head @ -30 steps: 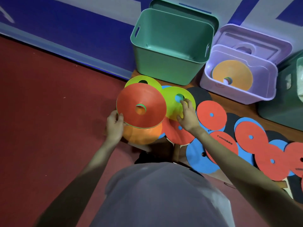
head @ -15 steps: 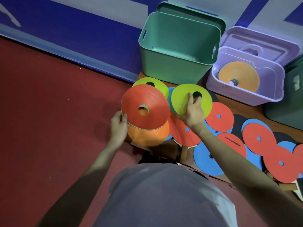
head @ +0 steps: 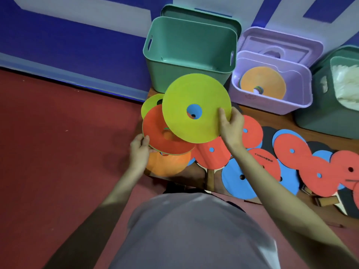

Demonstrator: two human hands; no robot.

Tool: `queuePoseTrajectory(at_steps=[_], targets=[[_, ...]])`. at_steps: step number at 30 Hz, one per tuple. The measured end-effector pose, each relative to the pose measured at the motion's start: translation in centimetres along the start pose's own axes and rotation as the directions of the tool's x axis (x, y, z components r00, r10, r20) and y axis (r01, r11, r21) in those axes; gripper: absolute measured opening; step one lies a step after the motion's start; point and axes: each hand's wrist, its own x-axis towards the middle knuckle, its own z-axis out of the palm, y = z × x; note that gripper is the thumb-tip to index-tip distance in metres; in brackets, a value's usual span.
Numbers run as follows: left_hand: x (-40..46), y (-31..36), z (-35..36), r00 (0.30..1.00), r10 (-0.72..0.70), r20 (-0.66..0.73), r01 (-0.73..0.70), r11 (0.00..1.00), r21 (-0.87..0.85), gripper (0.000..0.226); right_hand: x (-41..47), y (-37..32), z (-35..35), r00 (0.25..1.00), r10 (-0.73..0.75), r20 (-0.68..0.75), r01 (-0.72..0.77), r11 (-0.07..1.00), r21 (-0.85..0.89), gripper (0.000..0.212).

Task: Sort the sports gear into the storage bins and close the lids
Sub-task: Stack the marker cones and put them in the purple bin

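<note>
My right hand (head: 231, 125) pinches the right rim of a lime-green disc cone (head: 196, 94) and holds it lifted in front of the empty green bin (head: 186, 74). My left hand (head: 139, 150) grips the left edge of a red disc cone (head: 155, 131) that tops a thin stack. Partly under the lime cone, that stack hovers over an orange cone (head: 167, 166). Another lime cone (head: 150, 105) peeks out behind. The lilac bin (head: 303, 82) holds an orange cone (head: 266, 80).
Red and blue flat discs (head: 291, 150) overlap in a row across the wooden board to the right, with paddle handles (head: 191, 200) at its front edge. Lids lean behind both bins. A dark green bin (head: 328, 113) with white stuff stands far right. Red floor lies left.
My right hand lifted the lime-green cone off the pile and raised it left, over the red cone. My left hand kept its hold on the red stack.
</note>
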Motion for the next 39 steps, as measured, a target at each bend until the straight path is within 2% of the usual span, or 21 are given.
queuePoseTrajectory(at_steps=[3, 6, 10, 13, 15, 19, 23, 28, 31, 33, 36, 38, 39], targets=[[0.0, 0.4, 0.7, 0.999, -0.003, 0.032, 0.005, 0.998, -0.057, 0.027, -1.0, 1.3, 0.1, 0.999, -0.021, 0.046, 0.023, 0.998, -0.050, 0.017], [0.1, 0.6, 1.6, 0.998, -0.005, 0.056, 0.010, 0.997, -0.078, 0.024, -2.2, 2.0, 0.2, 0.996, -0.023, 0.088, 0.032, 0.995, -0.097, 0.022], [0.0, 0.5, 2.4, 0.995, 0.000, 0.097, 0.007, 0.997, -0.071, 0.028, -3.8, 2.5, 0.6, 0.994, -0.053, 0.098, 0.074, 0.972, -0.224, 0.019], [-0.4, 0.5, 2.8, 0.994, -0.018, 0.109, 0.027, 0.996, -0.081, 0.035, -4.2, 3.4, 0.8, 0.994, -0.086, 0.074, 0.104, 0.946, -0.308, 0.024], [-0.7, 0.5, 2.9, 0.994, -0.045, 0.104, 0.059, 0.990, -0.129, 0.035, -4.1, 3.6, 0.8, 0.991, -0.124, 0.054, 0.134, 0.938, -0.319, 0.029], [-1.0, 0.5, 2.5, 0.990, -0.078, 0.115, 0.101, 0.973, -0.210, 0.033, -3.8, 3.1, 0.8, 0.981, 0.008, 0.196, 0.043, 0.966, -0.255, 0.041], [-1.0, 0.4, 2.0, 0.980, -0.172, 0.095, 0.193, 0.938, -0.287, 0.019, -3.8, 2.8, 2.1, 0.967, 0.002, 0.255, 0.073, 0.957, -0.282, 0.046], [-0.9, -0.5, -0.4, 0.988, -0.156, 0.017, 0.156, 0.964, -0.216, 0.019, -3.6, 1.3, 4.5, 0.945, -0.028, 0.326, 0.112, 0.964, -0.241, 0.044], [-0.8, -2.4, -2.3, 0.989, -0.084, -0.119, 0.072, 0.993, -0.097, 0.018, -3.7, 0.5, 6.1, 0.920, -0.031, 0.391, 0.112, 0.976, -0.186, 0.045], [-1.2, -2.8, -3.0, 0.970, -0.042, -0.240, 0.023, 0.996, -0.083, 0.013, -4.0, 0.2, 6.9, 0.906, -0.030, 0.421, 0.107, 0.981, -0.162, 0.042], [-1.6, -3.4, -4.0, 0.923, -0.049, -0.382, 0.022, 0.997, -0.077, 0.020, -5.1, 0.5, 7.9, 0.895, -0.075, 0.441, 0.161, 0.974, -0.160, 0.023], [-1.7, -4.5, -5.0, 0.893, -0.104, -0.437, 0.060, 0.992, -0.112, 0.023, -6.0, 1.3, 8.5, 0.851, -0.083, 0.518, 0.211, 0.958, -0.193, 0.014], [-1.8, -5.1, -5.5, 0.878, -0.129, -0.461, 0.080, 0.989, -0.125, 0.022, -6.4, 1.8, 8.7, 0.807, -0.072, 0.586, 0.248, 0.942, -0.226, 0.016]])
